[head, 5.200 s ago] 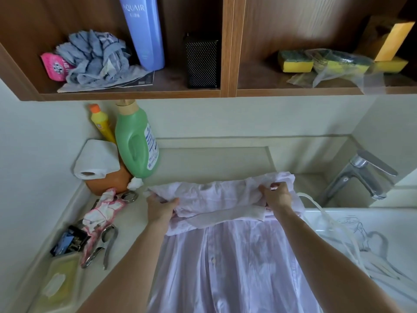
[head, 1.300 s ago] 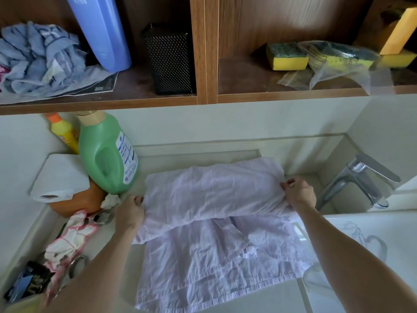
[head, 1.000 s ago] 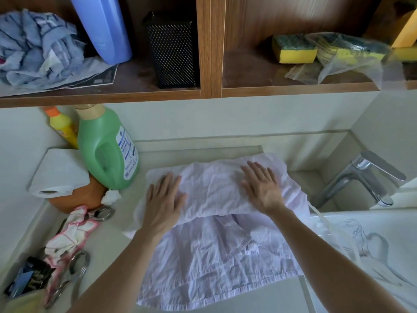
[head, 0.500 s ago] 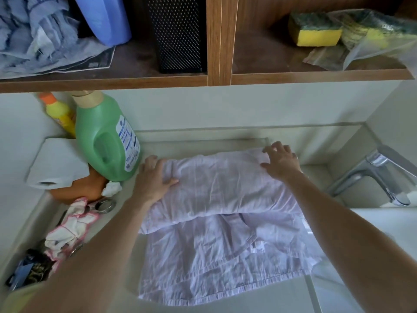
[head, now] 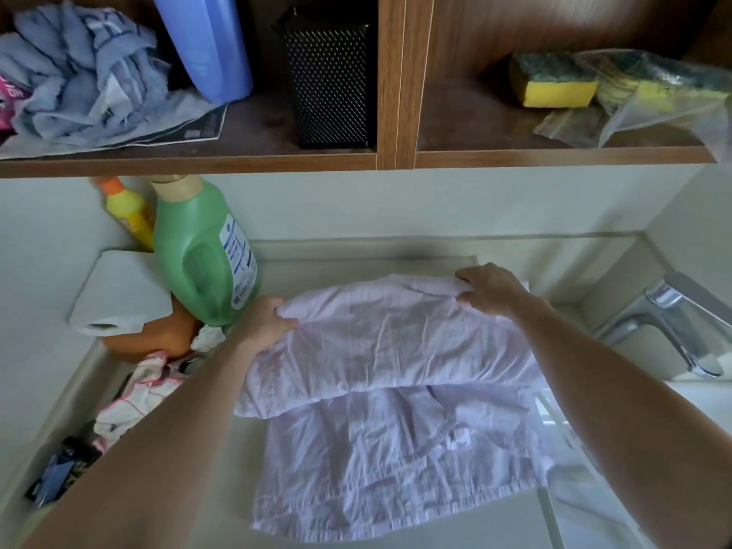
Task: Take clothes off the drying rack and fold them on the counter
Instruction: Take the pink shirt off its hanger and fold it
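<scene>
Both hands grasp the far corners of the folded shirt on the counter. The left hand pinches beside the green bottle; the right hand seems curled over its corner.

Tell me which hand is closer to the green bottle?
Left. The left hand grips the shirt right beside the green bottle; the right hand grips its far end.

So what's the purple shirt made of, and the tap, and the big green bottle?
The shirt: probably thin woven cotton, matte; it creases finely. The tap: metal, likely chromed; it shows bright mirror-like glints. The green bottle: plastic, smooth, slightly see-through, with a soft sheen.
</scene>
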